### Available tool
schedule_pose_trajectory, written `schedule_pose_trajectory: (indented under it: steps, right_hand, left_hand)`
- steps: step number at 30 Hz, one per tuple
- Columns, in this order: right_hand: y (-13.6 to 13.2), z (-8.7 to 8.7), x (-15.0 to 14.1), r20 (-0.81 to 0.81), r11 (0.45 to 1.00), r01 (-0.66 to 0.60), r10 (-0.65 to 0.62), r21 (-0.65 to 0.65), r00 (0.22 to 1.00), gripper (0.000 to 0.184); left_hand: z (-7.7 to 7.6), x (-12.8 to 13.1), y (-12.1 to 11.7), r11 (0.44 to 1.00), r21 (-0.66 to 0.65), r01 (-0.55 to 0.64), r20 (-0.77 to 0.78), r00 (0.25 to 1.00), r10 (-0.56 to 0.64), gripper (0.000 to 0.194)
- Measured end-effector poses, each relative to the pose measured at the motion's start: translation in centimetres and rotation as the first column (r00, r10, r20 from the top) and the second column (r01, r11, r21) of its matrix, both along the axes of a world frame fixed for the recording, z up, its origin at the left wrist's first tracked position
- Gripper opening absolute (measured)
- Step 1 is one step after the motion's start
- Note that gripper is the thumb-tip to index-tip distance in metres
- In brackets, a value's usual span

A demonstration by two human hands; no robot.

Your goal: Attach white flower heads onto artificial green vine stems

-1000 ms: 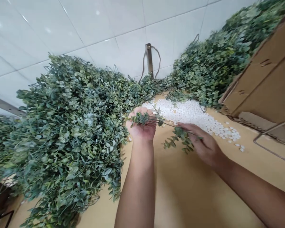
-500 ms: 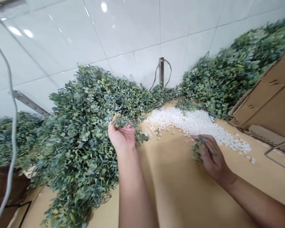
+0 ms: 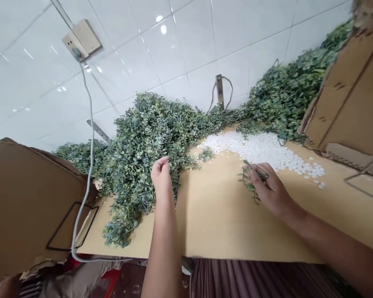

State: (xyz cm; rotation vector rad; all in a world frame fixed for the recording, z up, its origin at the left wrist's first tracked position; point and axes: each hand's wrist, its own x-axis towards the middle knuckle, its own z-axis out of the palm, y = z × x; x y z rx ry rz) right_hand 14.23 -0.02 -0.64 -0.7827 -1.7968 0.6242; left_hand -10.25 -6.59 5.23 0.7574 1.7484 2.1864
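Note:
My right hand (image 3: 271,188) is closed around an artificial leaf sprig (image 3: 248,182), whose small green leaves hang down past the fingertips over the tan board. My left hand (image 3: 160,170) is drawn in at the fingers, at the near side of a large heap of artificial leaf sprigs (image 3: 143,145); whatever it may hold cannot be made out. Between the heap and the white pieces, a loose sprig (image 3: 207,154) lies on the board. Many small white plastic-looking pieces (image 3: 267,153) are spread out beyond my right hand.
More greenery (image 3: 289,97) is piled at the back right, beside a cardboard box (image 3: 354,91). Another box (image 3: 27,194) stands at the left. A grey cable (image 3: 88,165) hangs from a wall socket (image 3: 82,39). The tan board (image 3: 224,223) ends near my lap.
The view has tilted and shifted left. My left hand has gone from open under a sprig to fingers curled in. The right hand still holds its sprig, now slightly higher.

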Motion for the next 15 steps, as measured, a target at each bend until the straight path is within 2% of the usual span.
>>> schedule_pose_trajectory:
  steps: [3, 5, 8, 10, 11, 13, 15]
  right_hand:
    - [-0.8, 0.3, 2.3, -0.013, 0.998, -0.039, 0.039, -0.056, 0.999, 0.045]
    - [-1.2, 0.6, 3.3, -0.020, 0.993, -0.059, 0.058, -0.099, 0.998, 0.049]
    - [-2.1, 1.3, 3.9, -0.079, 0.970, -0.124, 0.110, -0.208, 0.991, 0.052]
    - [-2.9, 1.5, 3.6, -0.132, 0.946, -0.167, 0.135, -0.278, 0.982, 0.050]
    - [-3.3, 1.6, 3.5, -0.170, 0.932, -0.184, 0.136, -0.312, 0.976, 0.049]
    - [-4.1, 1.5, 3.1, -0.251, 0.889, -0.240, 0.149, -0.389, 0.956, 0.047]
    - [-4.5, 1.5, 3.0, -0.304, 0.849, -0.278, 0.147, -0.450, 0.941, 0.047]
  left_hand:
    - [-1.9, 3.6, -2.3, 0.983, -0.085, 0.165, -0.054, 0.984, -0.170, 0.009]
    - [-3.2, 6.3, -3.5, 0.885, -0.234, 0.402, -0.091, 0.897, -0.432, 0.014]
    - [-4.7, 9.9, -4.7, 0.701, -0.403, 0.588, -0.061, 0.747, -0.662, 0.029]
    - [-5.0, 11.7, -5.0, 0.606, -0.446, 0.658, 0.009, 0.681, -0.733, 0.040]
    - [-5.1, 12.5, -5.0, 0.577, -0.440, 0.688, 0.048, 0.660, -0.750, 0.044]
    - [-5.0, 13.6, -4.8, 0.548, -0.379, 0.746, 0.115, 0.626, -0.771, 0.049]
    - [-4.8, 14.2, -4.5, 0.545, -0.288, 0.788, 0.166, 0.601, -0.782, 0.050]
